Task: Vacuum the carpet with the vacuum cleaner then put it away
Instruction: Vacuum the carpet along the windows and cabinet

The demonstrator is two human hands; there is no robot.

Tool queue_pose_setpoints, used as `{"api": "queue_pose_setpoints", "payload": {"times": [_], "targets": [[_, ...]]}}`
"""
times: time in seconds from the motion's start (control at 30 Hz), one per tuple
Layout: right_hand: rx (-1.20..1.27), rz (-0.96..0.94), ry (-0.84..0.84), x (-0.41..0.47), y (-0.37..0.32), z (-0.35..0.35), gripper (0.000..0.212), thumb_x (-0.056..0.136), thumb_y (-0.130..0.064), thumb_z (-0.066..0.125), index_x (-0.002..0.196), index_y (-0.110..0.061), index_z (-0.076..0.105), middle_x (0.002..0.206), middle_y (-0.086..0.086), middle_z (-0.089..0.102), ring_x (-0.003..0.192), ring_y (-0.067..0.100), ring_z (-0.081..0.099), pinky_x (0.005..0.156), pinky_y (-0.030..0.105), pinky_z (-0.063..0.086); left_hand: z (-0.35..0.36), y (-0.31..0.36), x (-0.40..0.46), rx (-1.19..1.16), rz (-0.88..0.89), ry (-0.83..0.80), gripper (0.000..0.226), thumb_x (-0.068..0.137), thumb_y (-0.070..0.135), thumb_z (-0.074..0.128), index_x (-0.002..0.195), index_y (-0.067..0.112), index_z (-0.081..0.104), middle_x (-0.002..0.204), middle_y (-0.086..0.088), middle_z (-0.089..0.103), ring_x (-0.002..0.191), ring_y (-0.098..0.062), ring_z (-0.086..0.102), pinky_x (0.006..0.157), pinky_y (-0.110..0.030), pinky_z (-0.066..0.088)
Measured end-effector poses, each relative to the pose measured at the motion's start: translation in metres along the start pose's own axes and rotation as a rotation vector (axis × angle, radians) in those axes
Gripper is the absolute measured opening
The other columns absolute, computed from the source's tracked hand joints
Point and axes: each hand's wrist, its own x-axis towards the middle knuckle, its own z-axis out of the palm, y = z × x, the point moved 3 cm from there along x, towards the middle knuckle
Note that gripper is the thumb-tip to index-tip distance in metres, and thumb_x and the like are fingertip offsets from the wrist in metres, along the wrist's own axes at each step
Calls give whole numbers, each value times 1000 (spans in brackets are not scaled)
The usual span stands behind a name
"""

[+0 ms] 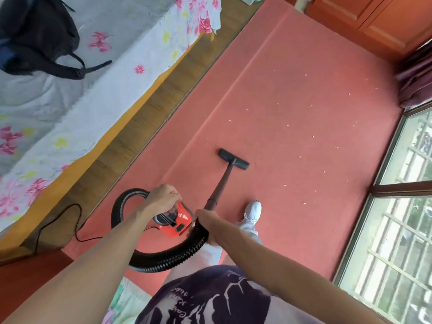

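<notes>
A: Start from the bed side. What's nearest the red vacuum body [174,222]?

B: Left of it a black power cord [58,220] trails over the wooden floor strip beside the bed [70,108], where a black backpack [35,38] lies. The left hand [163,198] sits on top of the body, fingers curled round its carry handle, lifting it clear of the pink carpet [292,101].

A: And the hose?

B: The ribbed hose [168,260] loops from behind the left hand, down and round, up to the right hand [208,222], just right of the body. That hand is wrapped round the hose end where the wand [219,190] begins.

A: So which way does the wand run?

B: Away from the right hand, forward and slightly right, its long axis ending at the floor head [233,159], flat on the carpet ahead of the white shoe [252,211].

A: And the mess?

B: Pale scraps [323,171] scatter to the right of the head and beyond it, toward the window [397,206]. I'd judge the right hand steers, and the head needs swinging rightward.
</notes>
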Motion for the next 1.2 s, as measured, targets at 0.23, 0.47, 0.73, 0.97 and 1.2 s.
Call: {"api": "queue_pose_setpoints", "payload": {"times": [0.23, 0.47, 0.73, 0.97, 1.2], "targets": [[43, 54, -115, -16, 13, 33, 5, 94, -6, 42, 99, -5, 43, 75, 12, 51, 45, 19, 55, 50, 34, 53, 1, 18, 3, 32, 62, -35, 15, 90, 10, 52, 88, 4, 66, 79, -12, 71, 60, -20, 62, 59, -31, 54], [20, 25, -100, -14, -7, 17, 7, 95, -7, 43, 99, -5, 38, 78, 11, 48, 51, 19, 52, 48, 30, 53, -7, 33, 7, 42, 111, -16, 16, 91, 12, 52, 90, 7, 67, 79, -10, 73, 62, -18, 65, 59, -30, 55], [1, 10, -132, -10, -4, 21, 15, 96, -12, 45, 101, 0, 38, 77, 13, 50, 52, 22, 55, 48, 31, 53, -3, 17, 2, 87, 82, -27, 15, 92, 12, 53, 92, 6, 67, 82, -10, 72, 63, -19, 65, 57, -28, 56], [68, -227, 152, 0, -57, -22, 15, 89, -18, 51, 83, -7, 43, 76, 16, 63, 54, 29, 64, 79, 47, 60, -18, 3, 1, 123, 71, 18, 19, 93, 10, 50, 88, 4, 67, 81, -17, 74, 69, -33, 70, 63, -38, 58], [-57, -150, 132, -5, -3, 3, 26, 72, -34, 53, 84, -12, 54, 88, 10, 65, 82, 30, 69, 78, 38, 58, -4, 11, -5, 137, 94, -5, 16, 92, 15, 53, 91, 8, 67, 84, -7, 72, 73, -23, 67, 72, -35, 57]]}}
